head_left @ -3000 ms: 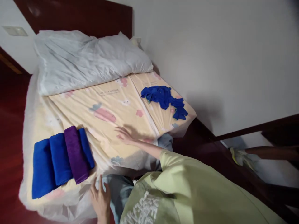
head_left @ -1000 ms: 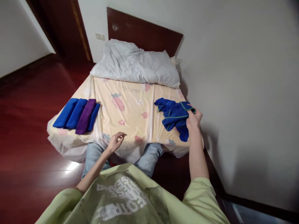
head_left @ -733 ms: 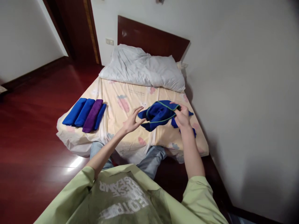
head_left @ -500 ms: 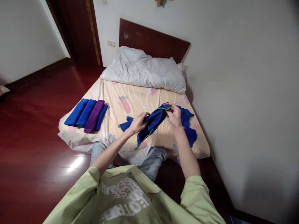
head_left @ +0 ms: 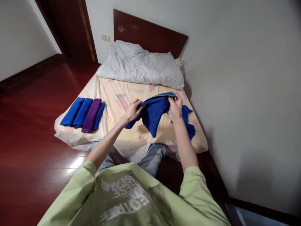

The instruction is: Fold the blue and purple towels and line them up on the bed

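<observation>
A blue towel (head_left: pixel 152 114) with a green edge hangs between my hands above the bed, its lower part drooping to a point. My left hand (head_left: pixel 133 110) is closed on its left end, and my right hand (head_left: pixel 175 106) pinches the right end of the edge. Behind my right wrist another blue cloth (head_left: pixel 189 128) lies crumpled on the sheet. At the left side of the bed several folded towels lie side by side: blue ones (head_left: pixel 72 112) and one purple towel (head_left: pixel 91 115).
The bed (head_left: pixel 117 138) has a patterned cream sheet. A white quilt (head_left: pixel 141 66) is bunched against the dark headboard (head_left: pixel 150 31). A wall (head_left: pixel 235 94) runs close along the bed's right side. Dark red floor (head_left: pixel 30 135) spreads to the left.
My hands have drawn further apart, and the towel's edge is stretched more between them. Its body now hangs down in the middle. The view has shifted slightly.
</observation>
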The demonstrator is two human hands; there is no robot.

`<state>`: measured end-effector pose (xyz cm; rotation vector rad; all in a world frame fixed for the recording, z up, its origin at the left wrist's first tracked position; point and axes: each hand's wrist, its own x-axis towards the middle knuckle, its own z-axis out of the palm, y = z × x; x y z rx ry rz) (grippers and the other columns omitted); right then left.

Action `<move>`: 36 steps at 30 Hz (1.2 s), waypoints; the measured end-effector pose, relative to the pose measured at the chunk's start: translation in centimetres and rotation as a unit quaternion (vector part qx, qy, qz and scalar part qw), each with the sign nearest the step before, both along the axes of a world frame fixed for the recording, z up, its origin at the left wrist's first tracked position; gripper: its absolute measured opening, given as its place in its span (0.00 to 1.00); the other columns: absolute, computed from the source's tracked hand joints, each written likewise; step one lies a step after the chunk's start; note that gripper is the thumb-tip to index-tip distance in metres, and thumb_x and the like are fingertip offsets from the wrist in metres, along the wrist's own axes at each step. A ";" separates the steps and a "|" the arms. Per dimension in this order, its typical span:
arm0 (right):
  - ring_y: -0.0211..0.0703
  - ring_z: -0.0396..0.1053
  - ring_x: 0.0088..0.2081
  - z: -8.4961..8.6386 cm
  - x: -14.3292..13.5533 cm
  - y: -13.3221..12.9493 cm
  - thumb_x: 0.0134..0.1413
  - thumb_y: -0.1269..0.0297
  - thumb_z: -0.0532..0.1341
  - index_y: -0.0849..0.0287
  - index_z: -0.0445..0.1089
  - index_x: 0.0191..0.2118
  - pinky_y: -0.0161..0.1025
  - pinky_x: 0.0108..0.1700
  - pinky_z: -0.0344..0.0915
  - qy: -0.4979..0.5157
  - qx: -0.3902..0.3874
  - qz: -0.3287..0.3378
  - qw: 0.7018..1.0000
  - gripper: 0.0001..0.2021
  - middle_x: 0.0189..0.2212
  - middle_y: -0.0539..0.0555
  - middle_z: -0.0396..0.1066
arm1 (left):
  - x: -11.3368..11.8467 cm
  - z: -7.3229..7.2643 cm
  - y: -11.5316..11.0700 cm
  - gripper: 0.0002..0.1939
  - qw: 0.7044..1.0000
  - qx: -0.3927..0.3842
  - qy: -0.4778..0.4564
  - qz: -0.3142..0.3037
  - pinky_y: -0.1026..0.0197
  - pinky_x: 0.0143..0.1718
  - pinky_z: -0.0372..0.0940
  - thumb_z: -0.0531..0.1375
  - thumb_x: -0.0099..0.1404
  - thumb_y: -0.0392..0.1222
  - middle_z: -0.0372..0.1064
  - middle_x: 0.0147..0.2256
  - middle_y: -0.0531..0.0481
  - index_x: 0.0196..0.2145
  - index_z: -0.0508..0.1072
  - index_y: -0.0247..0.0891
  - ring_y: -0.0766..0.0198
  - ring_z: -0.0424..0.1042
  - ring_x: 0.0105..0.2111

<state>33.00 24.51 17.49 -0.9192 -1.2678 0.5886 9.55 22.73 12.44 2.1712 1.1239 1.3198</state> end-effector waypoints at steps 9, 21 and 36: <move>0.48 0.73 0.52 2.8 0.8 1.9 0.57 0.45 0.67 0.54 0.73 0.41 0.47 0.57 0.72 -0.026 0.037 -0.047 0.998 0.18 0.41 0.54 0.75 | -1.4 3.9 4.3 0.11 0.999 0.029 0.042 0.012 0.57 0.41 0.65 0.62 0.66 0.49 0.71 0.34 0.48 0.36 0.71 0.38 0.58 0.70 0.36; 0.37 0.68 0.38 5.3 4.0 2.1 0.65 0.48 0.62 0.56 0.67 0.34 0.36 0.45 0.68 -0.009 0.061 -0.164 0.984 0.16 0.30 0.46 0.66 | -7.0 -7.9 2.6 0.05 0.981 -0.126 0.149 -0.001 0.59 0.36 0.62 0.59 0.56 0.42 0.68 0.30 0.49 0.30 0.66 0.41 0.59 0.66 0.31; 0.34 0.53 0.28 7.4 15.0 -1.8 0.68 0.74 0.56 0.54 0.55 0.24 0.31 0.36 0.57 -0.009 0.095 -0.254 0.963 0.19 0.23 0.42 0.49 | -16.0 -8.1 1.8 0.16 0.962 -0.180 0.060 0.197 0.63 0.36 0.62 0.60 0.61 0.51 0.76 0.32 0.48 0.37 0.77 0.34 0.58 0.72 0.35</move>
